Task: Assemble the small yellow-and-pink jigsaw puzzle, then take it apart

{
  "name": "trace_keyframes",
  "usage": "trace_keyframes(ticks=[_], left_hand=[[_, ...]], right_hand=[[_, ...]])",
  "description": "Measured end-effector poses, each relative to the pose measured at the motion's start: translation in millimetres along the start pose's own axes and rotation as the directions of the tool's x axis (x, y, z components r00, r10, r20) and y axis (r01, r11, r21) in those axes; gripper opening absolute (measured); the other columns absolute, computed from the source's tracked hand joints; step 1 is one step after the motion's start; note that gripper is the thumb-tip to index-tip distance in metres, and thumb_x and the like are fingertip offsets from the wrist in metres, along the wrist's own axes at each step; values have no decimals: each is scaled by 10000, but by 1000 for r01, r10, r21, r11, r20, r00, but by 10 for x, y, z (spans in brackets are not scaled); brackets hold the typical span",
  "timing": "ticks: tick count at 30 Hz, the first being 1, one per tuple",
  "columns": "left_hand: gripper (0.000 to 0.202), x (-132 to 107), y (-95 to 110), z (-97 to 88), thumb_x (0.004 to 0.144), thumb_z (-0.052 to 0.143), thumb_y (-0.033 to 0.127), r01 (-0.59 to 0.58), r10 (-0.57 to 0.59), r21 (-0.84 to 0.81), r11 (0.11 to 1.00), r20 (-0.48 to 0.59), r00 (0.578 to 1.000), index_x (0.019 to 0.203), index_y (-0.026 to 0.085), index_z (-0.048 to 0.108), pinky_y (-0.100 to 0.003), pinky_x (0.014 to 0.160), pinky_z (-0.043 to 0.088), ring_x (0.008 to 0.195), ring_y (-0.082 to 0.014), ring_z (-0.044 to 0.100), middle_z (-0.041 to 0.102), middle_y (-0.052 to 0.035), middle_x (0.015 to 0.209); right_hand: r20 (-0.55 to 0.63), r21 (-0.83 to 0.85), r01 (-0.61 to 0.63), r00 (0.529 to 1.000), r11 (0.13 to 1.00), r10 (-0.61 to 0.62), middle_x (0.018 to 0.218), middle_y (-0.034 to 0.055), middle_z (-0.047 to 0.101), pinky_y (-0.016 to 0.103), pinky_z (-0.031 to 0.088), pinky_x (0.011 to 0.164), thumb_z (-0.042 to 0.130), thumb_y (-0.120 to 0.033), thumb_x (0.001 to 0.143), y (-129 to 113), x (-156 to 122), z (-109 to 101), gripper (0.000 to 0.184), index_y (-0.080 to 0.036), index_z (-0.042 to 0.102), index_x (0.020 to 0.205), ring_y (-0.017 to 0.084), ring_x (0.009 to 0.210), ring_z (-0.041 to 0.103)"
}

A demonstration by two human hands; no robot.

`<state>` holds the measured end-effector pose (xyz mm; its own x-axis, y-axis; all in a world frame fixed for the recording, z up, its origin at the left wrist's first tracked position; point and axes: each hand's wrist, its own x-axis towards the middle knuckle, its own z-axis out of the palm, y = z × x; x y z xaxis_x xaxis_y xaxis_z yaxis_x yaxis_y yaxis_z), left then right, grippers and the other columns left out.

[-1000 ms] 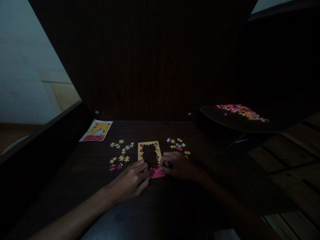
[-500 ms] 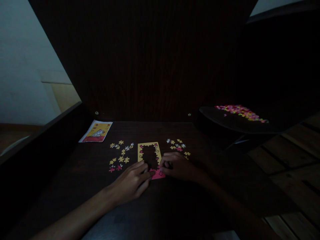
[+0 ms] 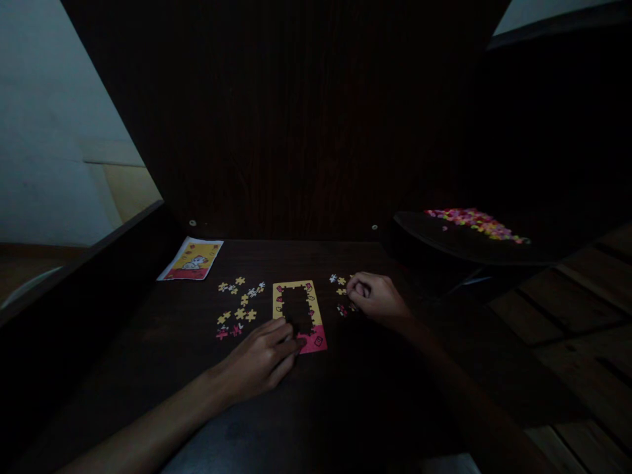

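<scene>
A partly assembled jigsaw puzzle (image 3: 318, 331) lies on the dark table, a yellow and pink border around an open middle. My left hand (image 3: 264, 352) rests on its lower left corner, fingers curled and thumb pressed on the pink bottom edge. To the right of the border, my right hand (image 3: 379, 294) is closed over a cluster of loose puzzle pieces (image 3: 341, 281), partly covering them. Its fingertips are pinched together, and what they hold, if anything, is hidden. More loose yellow, white and pink puzzle pieces (image 3: 240, 314) are scattered left of the border.
A picture card (image 3: 192, 259) with a white animal on yellow and pink lies at the back left. A dark upright panel (image 3: 286, 131) closes the back. On a rounded shelf (image 3: 419, 230) at right sits a heap of small colourful bits (image 3: 478, 222).
My right hand has left the border's lower right side and moved up and right onto the loose pieces. The border's right side now shows. My left hand has stayed in place.
</scene>
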<state>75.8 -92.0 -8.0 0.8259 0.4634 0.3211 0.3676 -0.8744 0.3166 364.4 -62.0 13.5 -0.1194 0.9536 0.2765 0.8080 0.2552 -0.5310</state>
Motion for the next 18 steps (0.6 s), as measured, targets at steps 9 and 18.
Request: trace_keyframes(ticks=[9, 18], left_hand=[[316, -23, -114, -93, 994, 414, 144, 40, -43, -50, 998, -68, 997, 1259, 179, 582, -341, 782, 529, 886, -199, 576, 627, -77, 959], [485, -118, -236, -293, 909, 381, 15, 106, -109, -33, 994, -97, 989, 1339, 195, 514, -325, 863, 544, 1035, -196, 580, 606, -86, 1126]], right_hand=[[271, -176, 43, 963, 983, 6, 768, 7, 635, 268, 388, 654, 676, -211, 759, -108, -34, -34, 108, -219, 706, 862, 159, 716, 575], [374, -144, 69, 927, 987, -10, 878, 29, 644, 290, 403, 698, 675, -190, 793, -135, -53, 9, 88, -215, 682, 877, 187, 827, 581]])
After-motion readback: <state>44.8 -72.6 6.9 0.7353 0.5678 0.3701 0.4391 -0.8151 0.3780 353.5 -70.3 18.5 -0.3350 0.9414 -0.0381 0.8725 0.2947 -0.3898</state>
